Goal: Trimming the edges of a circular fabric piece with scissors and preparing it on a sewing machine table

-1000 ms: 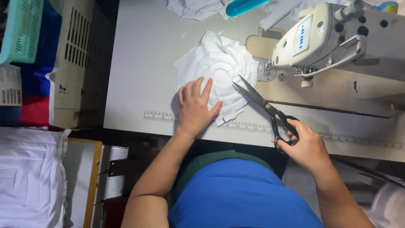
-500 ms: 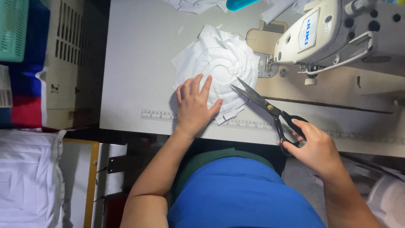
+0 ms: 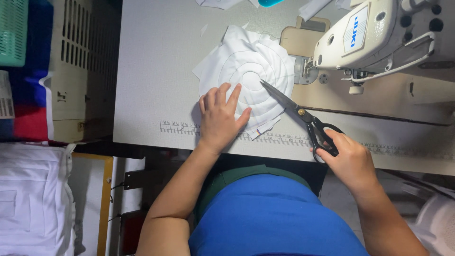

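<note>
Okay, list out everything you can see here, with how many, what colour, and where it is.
Fabric piece: one, white, stitched in rings, on the table by the machine.
Scissors: one pair, black handles, blades closed, tips on the fabric.
Sewing machine: one, cream, upper right.
Table: one, pale grey, ruler strip along its near edge.
Basket: one, green, upper left.
Folded cloth: white, lower left.
Left hand: flat on the fabric.
Right hand: gripping the scissor handles.
</note>
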